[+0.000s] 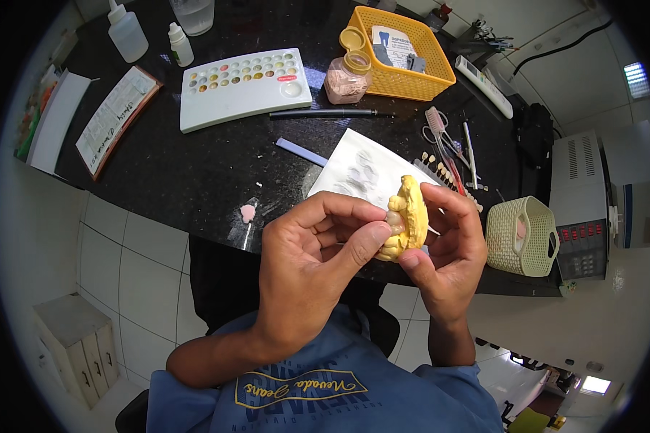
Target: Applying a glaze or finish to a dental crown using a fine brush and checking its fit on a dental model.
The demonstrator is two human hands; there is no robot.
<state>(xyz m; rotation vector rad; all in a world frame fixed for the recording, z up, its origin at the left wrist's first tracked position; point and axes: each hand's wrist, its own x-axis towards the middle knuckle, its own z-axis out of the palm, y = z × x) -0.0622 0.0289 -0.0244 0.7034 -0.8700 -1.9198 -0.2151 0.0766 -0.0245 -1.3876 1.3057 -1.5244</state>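
Over the near edge of a black bench I hold up a yellow plaster dental model (413,209). My right hand (449,249) grips it from the right, thumb below and fingers behind its edge. My left hand (318,249) pinches a small, pale, translucent dental crown piece (394,219) between thumb and index finger, against the model's left side. Whether that piece is seated on the model cannot be made out, as fingertips cover part of it. Beneath the hands lies a white paper sheet (357,169) with grey smudges.
On the black bench (217,162) stand a white palette (245,90) of coloured wells, a pink powder jar (348,78), a yellow basket (412,76) and a pale woven basket (521,234). A toothbrush (436,123), scissors (448,143) and tooth shade tabs (444,172) lie at right.
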